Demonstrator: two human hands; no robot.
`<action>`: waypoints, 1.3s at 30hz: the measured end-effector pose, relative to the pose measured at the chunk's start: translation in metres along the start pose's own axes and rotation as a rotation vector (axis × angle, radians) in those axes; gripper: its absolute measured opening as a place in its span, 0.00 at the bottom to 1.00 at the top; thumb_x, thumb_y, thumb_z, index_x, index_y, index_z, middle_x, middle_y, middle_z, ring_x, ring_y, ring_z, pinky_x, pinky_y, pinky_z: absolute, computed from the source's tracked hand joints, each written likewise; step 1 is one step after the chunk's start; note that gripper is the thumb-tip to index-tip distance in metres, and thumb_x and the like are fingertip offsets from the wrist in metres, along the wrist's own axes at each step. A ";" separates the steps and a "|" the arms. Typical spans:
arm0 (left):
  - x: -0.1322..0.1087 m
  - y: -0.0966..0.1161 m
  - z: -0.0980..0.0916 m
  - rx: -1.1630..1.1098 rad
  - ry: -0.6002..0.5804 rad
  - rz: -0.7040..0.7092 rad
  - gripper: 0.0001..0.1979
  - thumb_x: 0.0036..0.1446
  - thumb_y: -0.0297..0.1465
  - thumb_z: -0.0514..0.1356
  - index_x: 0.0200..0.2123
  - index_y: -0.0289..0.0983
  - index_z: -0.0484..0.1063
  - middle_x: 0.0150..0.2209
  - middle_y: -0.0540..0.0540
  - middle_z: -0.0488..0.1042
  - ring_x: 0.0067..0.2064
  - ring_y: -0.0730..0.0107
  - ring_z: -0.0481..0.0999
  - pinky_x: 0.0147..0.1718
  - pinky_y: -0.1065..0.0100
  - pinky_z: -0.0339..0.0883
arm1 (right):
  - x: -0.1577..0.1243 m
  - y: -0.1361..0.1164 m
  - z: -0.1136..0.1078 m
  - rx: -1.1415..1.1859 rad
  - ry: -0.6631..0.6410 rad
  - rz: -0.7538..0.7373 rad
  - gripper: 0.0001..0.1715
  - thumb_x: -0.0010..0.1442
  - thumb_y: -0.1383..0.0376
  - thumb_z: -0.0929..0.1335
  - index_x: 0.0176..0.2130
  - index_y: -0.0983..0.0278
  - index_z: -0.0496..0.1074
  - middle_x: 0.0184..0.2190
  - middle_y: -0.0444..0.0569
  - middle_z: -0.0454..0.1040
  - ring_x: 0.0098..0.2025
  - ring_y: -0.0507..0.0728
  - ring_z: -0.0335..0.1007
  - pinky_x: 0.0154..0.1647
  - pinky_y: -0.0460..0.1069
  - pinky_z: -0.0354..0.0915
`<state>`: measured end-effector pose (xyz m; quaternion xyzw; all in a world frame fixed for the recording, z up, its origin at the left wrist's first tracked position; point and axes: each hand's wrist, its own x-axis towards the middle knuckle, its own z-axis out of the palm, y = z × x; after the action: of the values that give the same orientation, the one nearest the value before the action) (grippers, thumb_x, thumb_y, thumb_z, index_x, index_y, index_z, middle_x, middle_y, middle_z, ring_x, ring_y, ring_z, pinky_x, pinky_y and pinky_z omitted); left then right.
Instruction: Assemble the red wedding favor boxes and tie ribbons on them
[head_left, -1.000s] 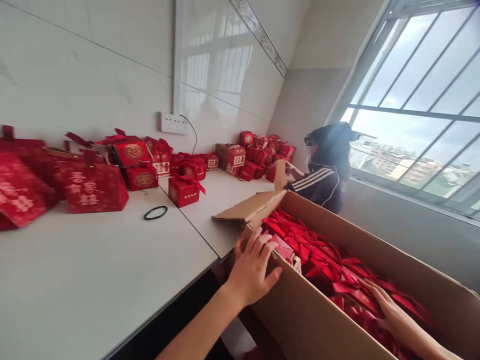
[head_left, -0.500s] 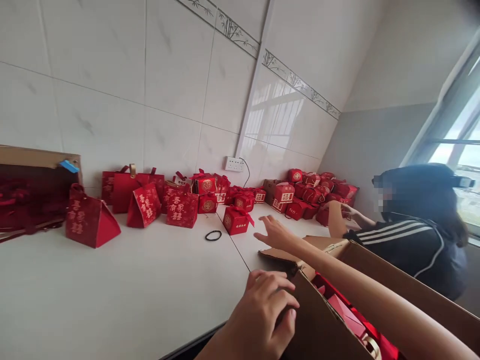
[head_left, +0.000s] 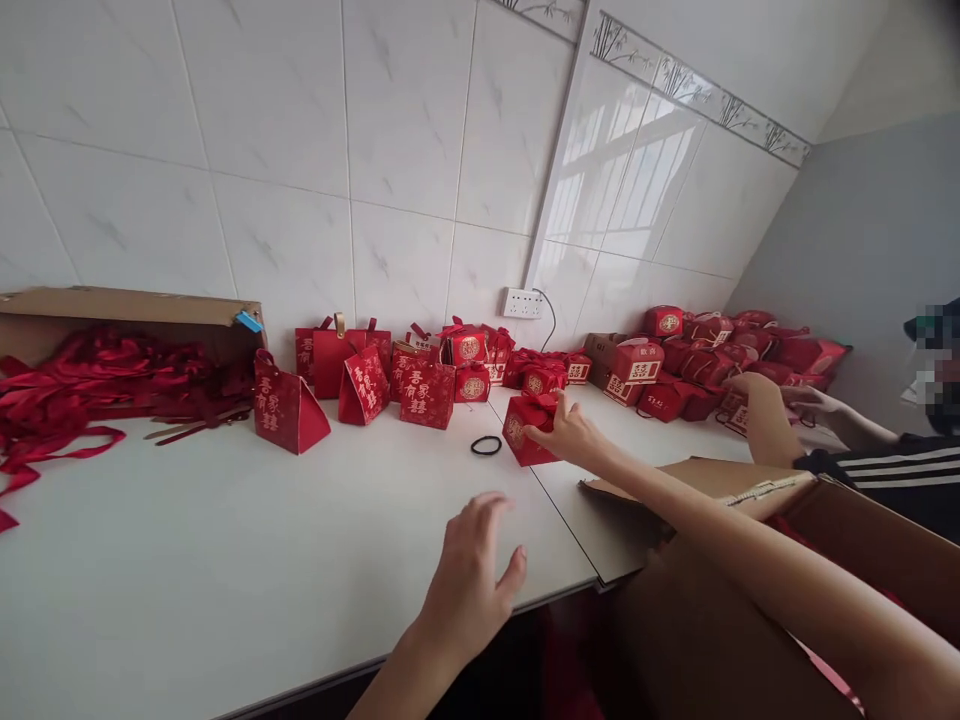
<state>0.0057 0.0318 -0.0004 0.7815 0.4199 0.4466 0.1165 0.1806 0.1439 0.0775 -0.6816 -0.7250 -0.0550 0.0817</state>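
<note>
The right hand (head_left: 576, 435) is at the red box (head_left: 516, 430), grip unclear; the left hand (head_left: 472, 575), fingers loosely parted, is above the table (head_left: 195, 560).

Open stretch of white tabletop (head_left: 187, 560) left of left hand (head_left: 476, 570), passable low up to triangular bags (head_left: 289, 412). Black ring (head_left: 475, 448) beyond left hand lies flat, slight hindrance. Right hand (head_left: 570, 432) at red box (head_left: 517, 432) bars middle; forearm (head_left: 697, 515) spans carton (head_left: 690, 625), whose flap (head_left: 701, 478) juts over tabletop. Ribbon heap (head_left: 142, 375) blocks far left, co-worker's arm (head_left: 766, 425) far right.
</note>
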 end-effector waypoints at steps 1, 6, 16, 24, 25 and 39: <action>-0.001 -0.003 0.005 -0.011 0.060 -0.040 0.20 0.57 0.29 0.53 0.53 0.39 0.57 0.51 0.39 0.66 0.53 0.58 0.68 0.48 0.54 0.67 | -0.018 -0.005 0.001 -0.026 -0.003 -0.021 0.38 0.62 0.49 0.60 0.62 0.67 0.50 0.54 0.70 0.60 0.48 0.68 0.67 0.41 0.55 0.65; -0.011 -0.014 0.020 -0.195 0.160 -0.264 0.34 0.51 0.42 0.60 0.56 0.37 0.50 0.55 0.34 0.59 0.57 0.50 0.63 0.52 0.48 0.62 | -0.090 -0.022 -0.008 0.077 -0.209 -0.399 0.39 0.62 0.47 0.59 0.62 0.68 0.50 0.49 0.68 0.66 0.37 0.62 0.73 0.34 0.55 0.68; -0.001 -0.017 -0.029 -0.236 0.229 -0.371 0.23 0.57 0.42 0.53 0.53 0.40 0.56 0.57 0.40 0.60 0.59 0.57 0.61 0.57 0.52 0.56 | -0.056 -0.002 -0.018 0.542 -0.326 -0.447 0.24 0.64 0.56 0.60 0.56 0.62 0.59 0.54 0.55 0.66 0.52 0.58 0.67 0.49 0.54 0.66; 0.018 -0.030 -0.043 -0.408 -0.102 -0.446 0.21 0.57 0.38 0.54 0.53 0.40 0.60 0.53 0.42 0.68 0.55 0.62 0.68 0.52 0.61 0.63 | -0.071 -0.005 -0.022 0.577 -0.517 -0.490 0.20 0.59 0.56 0.66 0.48 0.63 0.64 0.37 0.48 0.75 0.31 0.52 0.71 0.33 0.47 0.65; 0.020 -0.034 -0.046 -0.438 -0.089 -0.474 0.19 0.57 0.39 0.53 0.51 0.39 0.63 0.52 0.43 0.69 0.54 0.63 0.69 0.52 0.62 0.63 | -0.071 -0.004 -0.023 0.599 -0.550 -0.483 0.19 0.59 0.55 0.66 0.45 0.63 0.66 0.33 0.46 0.75 0.28 0.51 0.70 0.30 0.47 0.64; 0.002 -0.015 -0.071 -0.057 -0.111 -0.389 0.11 0.56 0.40 0.55 0.35 0.39 0.70 0.34 0.49 0.71 0.36 0.69 0.71 0.35 0.70 0.66 | -0.076 -0.013 -0.020 0.524 -0.526 -0.476 0.20 0.59 0.50 0.64 0.27 0.64 0.67 0.22 0.42 0.69 0.22 0.48 0.60 0.24 0.45 0.56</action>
<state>-0.0582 0.0289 0.0334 0.7054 0.5430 0.3837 0.2455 0.1726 0.0646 0.0825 -0.4428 -0.8473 0.2890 0.0496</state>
